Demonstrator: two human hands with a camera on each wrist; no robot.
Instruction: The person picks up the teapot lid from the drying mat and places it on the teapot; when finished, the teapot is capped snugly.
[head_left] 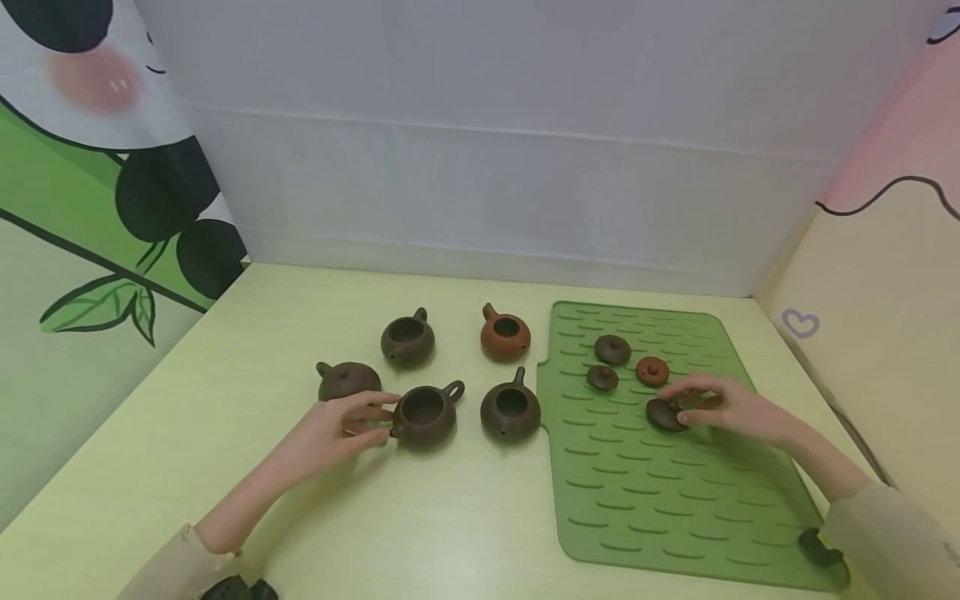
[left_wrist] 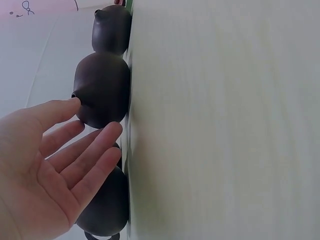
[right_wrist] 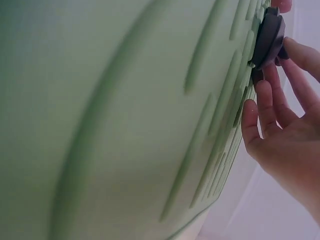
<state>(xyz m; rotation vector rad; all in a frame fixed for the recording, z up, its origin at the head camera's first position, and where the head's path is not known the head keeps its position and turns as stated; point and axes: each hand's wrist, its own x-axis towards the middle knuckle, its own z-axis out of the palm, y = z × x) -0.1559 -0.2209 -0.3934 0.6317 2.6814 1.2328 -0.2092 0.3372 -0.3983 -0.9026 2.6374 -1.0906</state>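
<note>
My left hand (head_left: 341, 429) reaches to a dark brown lidless teapot (head_left: 426, 423), fingers spread. In the left wrist view the thumb (left_wrist: 70, 106) is right at its spout, with the other fingertips beside its body. Behind this hand sits a dark teapot with its lid on (head_left: 348, 381), partly hidden. My right hand (head_left: 723, 406) pinches a dark teapot lid (head_left: 664, 415) low over the green mat (head_left: 622, 517). In the right wrist view, the thumb is at the lid's knob (right_wrist: 283, 53) and the other fingers are loosely bent.
A dark lidless teapot (head_left: 511, 412) stands left of the mat. Farther back are another dark teapot (head_left: 408, 340) and a reddish one (head_left: 506, 337), both lidless. Two dark lids (head_left: 612, 350) and a reddish lid (head_left: 652, 372) lie on the mat. A pale wall (head_left: 480, 192) closes the back.
</note>
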